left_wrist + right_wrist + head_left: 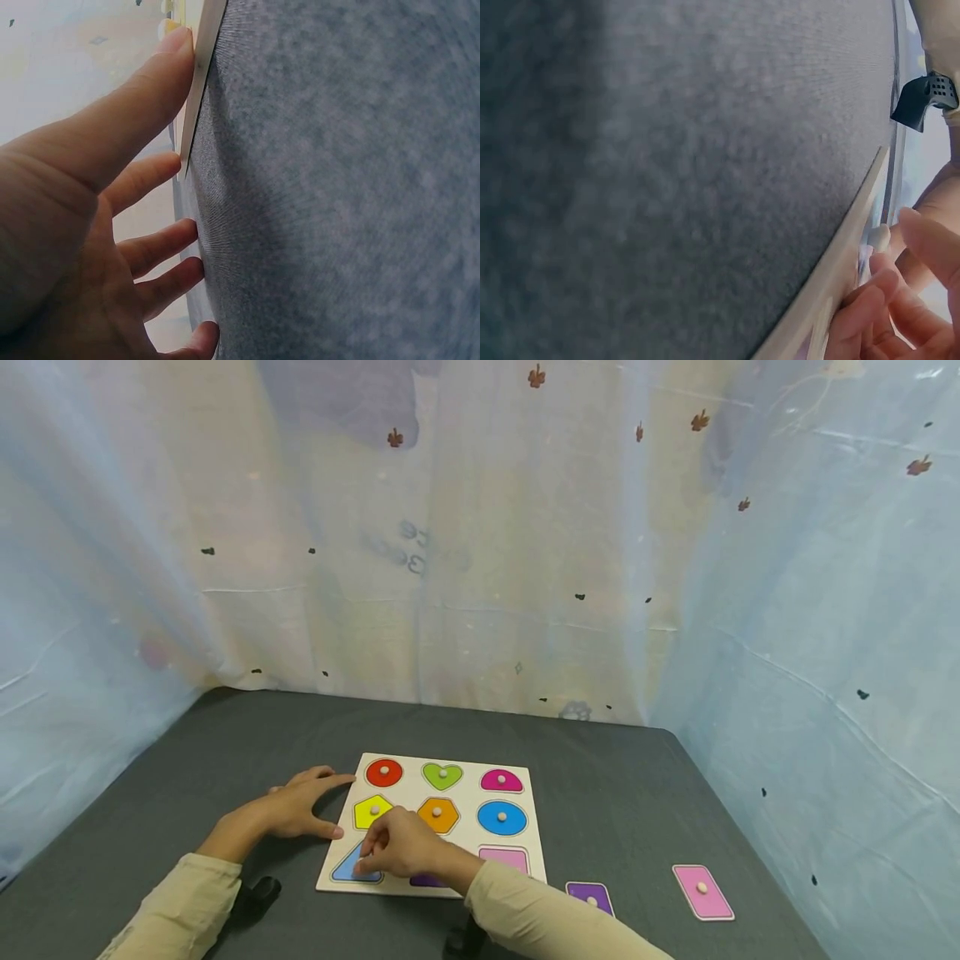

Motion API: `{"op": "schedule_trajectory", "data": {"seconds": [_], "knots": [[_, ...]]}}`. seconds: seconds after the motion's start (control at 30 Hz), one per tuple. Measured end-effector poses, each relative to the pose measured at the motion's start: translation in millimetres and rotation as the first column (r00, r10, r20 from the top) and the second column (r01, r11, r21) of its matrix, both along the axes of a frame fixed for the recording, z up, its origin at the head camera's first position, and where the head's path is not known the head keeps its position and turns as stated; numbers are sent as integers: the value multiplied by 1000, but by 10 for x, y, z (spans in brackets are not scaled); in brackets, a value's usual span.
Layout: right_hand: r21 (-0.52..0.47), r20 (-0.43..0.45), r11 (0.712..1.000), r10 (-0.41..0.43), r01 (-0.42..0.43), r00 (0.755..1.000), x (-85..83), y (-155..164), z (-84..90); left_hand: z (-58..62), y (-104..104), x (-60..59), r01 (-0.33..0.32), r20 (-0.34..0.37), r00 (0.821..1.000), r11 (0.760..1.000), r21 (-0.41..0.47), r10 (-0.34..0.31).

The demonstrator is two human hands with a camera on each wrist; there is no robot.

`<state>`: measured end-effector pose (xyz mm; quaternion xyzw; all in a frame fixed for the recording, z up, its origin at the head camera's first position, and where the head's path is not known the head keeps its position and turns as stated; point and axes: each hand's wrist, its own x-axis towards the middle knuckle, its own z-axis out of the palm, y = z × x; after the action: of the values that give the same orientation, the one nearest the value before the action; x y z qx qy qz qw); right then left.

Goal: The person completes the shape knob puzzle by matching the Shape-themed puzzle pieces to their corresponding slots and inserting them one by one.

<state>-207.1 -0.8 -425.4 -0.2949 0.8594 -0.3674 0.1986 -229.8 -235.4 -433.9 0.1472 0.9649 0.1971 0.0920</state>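
A wooden shape puzzle board (461, 795) lies on the dark grey table (615, 793). Red circle (384, 772), green heart (442, 775), pink semicircle (501, 781), yellow pentagon (372, 811), orange hexagon (438, 814) and blue circle (502, 817) sit in it. My right hand (365, 862) reaches over the board's near left corner and pinches the knob (879, 237) of the blue triangle (343, 869). My left hand (324, 802) lies flat on the table, its thumb (150, 82) and fingers straight against the board's left edge (196, 90).
A purple piece (590, 896) and a pink rectangle piece (702, 891) lie loose on the table to the right of the board. Pale printed curtains (480, 568) close off the back and both sides. Black wrist mounts (258, 892) sit under both sleeves.
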Motion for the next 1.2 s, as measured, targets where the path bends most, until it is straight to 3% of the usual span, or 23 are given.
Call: {"op": "schedule_trajectory", "data": {"seconds": [0.67,0.9,1.2], "knots": [[-62,-7,997,-41,41,999,-4,321,108,-39,-20,-38,-5,8,1000,1000,-8,5],[-65,-85,998,-14,9,996,-17,469,96,-44,-21,-36,-16,20,1000,1000,-16,16],[-136,-15,989,-60,57,998,-8,688,60,-13,-7,-30,-15,18,1000,1000,-11,15]]}}
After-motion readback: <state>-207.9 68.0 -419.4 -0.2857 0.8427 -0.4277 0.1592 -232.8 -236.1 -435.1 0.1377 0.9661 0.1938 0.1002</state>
